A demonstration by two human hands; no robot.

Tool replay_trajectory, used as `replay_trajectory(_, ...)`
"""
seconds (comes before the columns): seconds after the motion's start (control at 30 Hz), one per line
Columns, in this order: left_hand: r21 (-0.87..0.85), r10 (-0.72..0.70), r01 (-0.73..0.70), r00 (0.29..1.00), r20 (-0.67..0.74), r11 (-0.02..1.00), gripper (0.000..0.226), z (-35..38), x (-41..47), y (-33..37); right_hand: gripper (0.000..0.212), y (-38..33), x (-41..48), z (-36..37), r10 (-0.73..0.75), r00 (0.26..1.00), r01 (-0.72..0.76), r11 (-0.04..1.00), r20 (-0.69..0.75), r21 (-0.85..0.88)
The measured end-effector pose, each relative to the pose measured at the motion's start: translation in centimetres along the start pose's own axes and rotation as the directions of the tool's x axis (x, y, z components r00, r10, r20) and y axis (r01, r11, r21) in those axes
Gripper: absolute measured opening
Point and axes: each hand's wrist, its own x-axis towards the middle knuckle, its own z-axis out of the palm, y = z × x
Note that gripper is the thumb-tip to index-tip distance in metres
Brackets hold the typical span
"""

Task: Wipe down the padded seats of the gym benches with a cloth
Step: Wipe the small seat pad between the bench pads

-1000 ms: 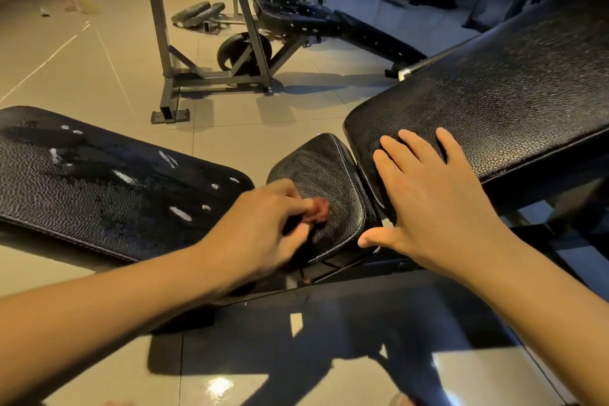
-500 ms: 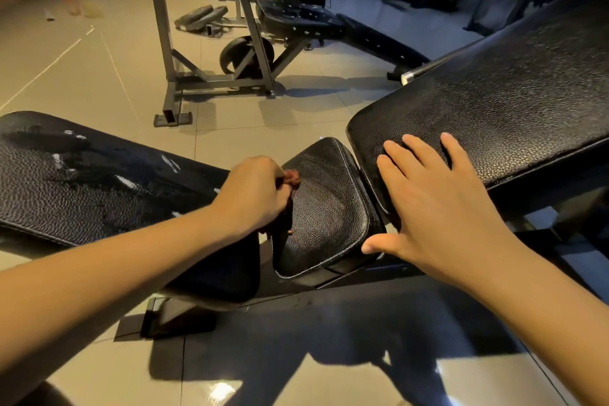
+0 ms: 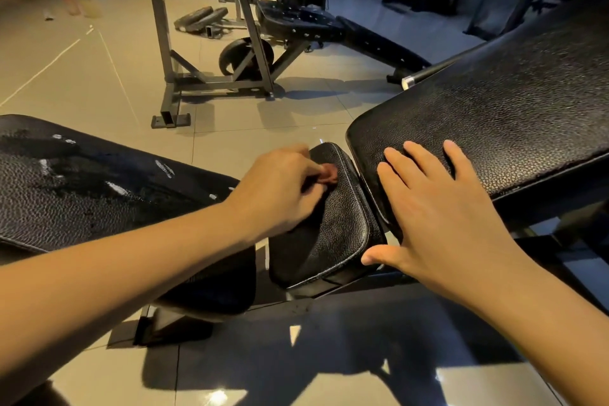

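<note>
One small reddish cloth (image 3: 329, 173) is seen at centre frame, bunched into a wad, pinched in the curled fingers of the left hand (image 3: 280, 188) and pressed on the upper end of the small seat pad (image 3: 333, 231). Contact patch is judged tiny: with a wad that size, strips of the grained cover are likely to be skipped, most of all along the stitched edge and the lower corner. Blur is noted on the left hand, so the grip cannot be read fully; a loose pinch could let the cloth be dropped into the gap between the pads and onto the tiled floor (image 3: 230, 142). At right of frame the right hand (image 3: 438, 217) is laid flat, fingers straight and spread, on the lower end of the inclined back pad (image 3: 510, 115), thumb off the edge. If weight is leaned there, the pad could be shifted or the palm could slide on the cover. Wet-looking streaks are seen on the flat bench pad (image 3: 82, 208) at left of frame; residue may be left if not dried. Drips on the glossy tiles would be a slip risk.
</note>
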Motion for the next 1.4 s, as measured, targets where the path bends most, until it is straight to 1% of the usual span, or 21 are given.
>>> replay_trajectory(0.07,-0.011,0.051,-0.051,0.999,0.008,0.999,0.028,0.0,0.1,0.3,0.119,0.0,0.1,0.1,-0.002,1.000,0.002,1.000,-0.001,-0.003)
replay_trajectory(0.13,0.033,-0.127,0.127,0.992,-0.014,0.991,0.028,0.8,1.7,-1.8,0.120,0.0,0.1,0.0,0.002,1.000,-0.002,1.000,0.000,-0.003)
replay_trajectory(0.2,0.015,-0.318,0.318,0.948,-0.013,0.948,0.027,1.1,2.8,-3.4,0.119,0.0,0.0,-0.1,0.003,1.000,-0.003,1.000,0.008,-0.001)
replay_trajectory(0.27,0.000,-0.264,0.264,0.965,0.003,0.965,0.027,1.0,2.6,-3.1,0.119,0.0,0.1,-0.1,0.002,1.000,-0.002,1.000,0.012,0.000)
replay_trajectory(0.33,-0.082,-0.078,0.078,0.997,0.007,0.994,0.026,0.2,1.6,-1.3,0.120,0.0,0.1,0.0,0.002,1.000,-0.002,1.000,0.013,-0.002)
replay_trajectory(0.4,-0.115,0.009,-0.008,1.000,0.003,0.993,0.026,0.0,1.0,-0.1,0.120,0.0,0.2,0.1,0.002,1.000,-0.002,1.000,0.006,-0.002)
replay_trajectory(0.43,-0.094,-0.028,0.027,1.000,-0.007,0.995,0.026,0.3,1.4,-0.5,0.120,0.0,0.2,0.1,0.003,1.000,-0.003,1.000,0.002,-0.003)
replay_trajectory(0.53,-0.053,-0.298,0.297,0.954,-0.013,0.953,0.025,1.1,3.3,-2.7,0.120,0.0,0.1,0.0,0.000,1.000,0.000,1.000,0.009,-0.011)
replay_trajectory(0.6,-0.035,-0.281,0.281,0.960,0.003,0.959,0.024,1.0,3.3,-2.8,0.119,0.0,0.1,-0.1,0.001,1.000,-0.001,1.000,0.015,-0.014)
replay_trajectory(0.7,-0.117,-0.067,0.068,0.998,0.016,0.991,0.026,0.2,1.8,-0.6,0.119,0.0,0.1,-0.1,0.003,1.000,-0.003,1.000,0.024,-0.016)
replay_trajectory(0.73,-0.124,-0.043,0.045,0.999,0.021,0.991,0.027,0.2,1.6,-0.3,0.120,0.0,0.1,-0.1,0.003,1.000,-0.003,1.000,0.020,-0.014)
replay_trajectory(0.77,-0.114,-0.078,0.079,0.997,0.015,0.990,0.026,0.4,1.8,-0.7,0.120,0.0,0.1,0.0,0.004,1.000,-0.004,1.000,0.012,-0.011)
replay_trajectory(0.87,-0.068,-0.329,0.327,0.944,-0.017,0.943,0.024,1.1,3.3,-2.7,0.119,-0.1,0.0,-0.1,0.006,1.000,-0.006,1.000,0.007,-0.011)
replay_trajectory(0.9,-0.050,-0.346,0.345,0.938,-0.018,0.937,0.025,1.1,3.4,-2.9,0.119,-0.2,0.0,-0.1,0.007,1.000,-0.007,1.000,0.010,-0.012)
replay_trajectory(0.93,-0.038,-0.317,0.317,0.948,-0.003,0.948,0.024,1.0,3.2,-2.7,0.119,-0.2,0.0,-0.1,0.006,1.000,-0.006,1.000,0.014,-0.013)
replay_trajectory(1.07,-0.147,-0.015,0.019,1.000,0.025,0.989,0.027,-0.1,0.6,0.2,0.119,-0.1,0.1,0.0,0.001,1.000,0.000,1.000,0.008,-0.012)
replay_trajectory(1.1,-0.135,-0.016,0.019,1.000,0.017,0.991,0.027,0.1,0.5,0.1,0.119,-0.1,0.1,0.0,0.000,1.000,0.000,1.000,-0.002,-0.011)
replay_trajectory(1.2,-0.044,-0.254,0.254,0.967,-0.007,0.966,0.025,0.9,1.6,-2.0,0.119,-0.1,0.0,-0.1,0.002,1.000,-0.002,1.000,-0.004,-0.019)
replay_trajectory(1.27,-0.034,-0.313,0.314,0.950,0.018,0.949,0.025,0.9,1.7,-2.7,0.119,-0.1,0.0,-0.2,0.005,1.000,-0.005,1.000,0.013,-0.025)
replay_trajectory(1.3,-0.050,-0.274,0.276,0.961,0.039,0.960,0.025,0.7,1.3,-2.3,0.120,-0.1,0.0,-0.2,0.005,1.000,-0.005,1.000,0.020,-0.022)
replay_trajectory(1.4,-0.162,-0.009,0.015,0.999,0.040,0.987,0.027,-0.4,-1.3,0.6,0.122,-0.1,0.0,-0.3,0.005,0.999,-0.005,1.000,0.033,-0.023)
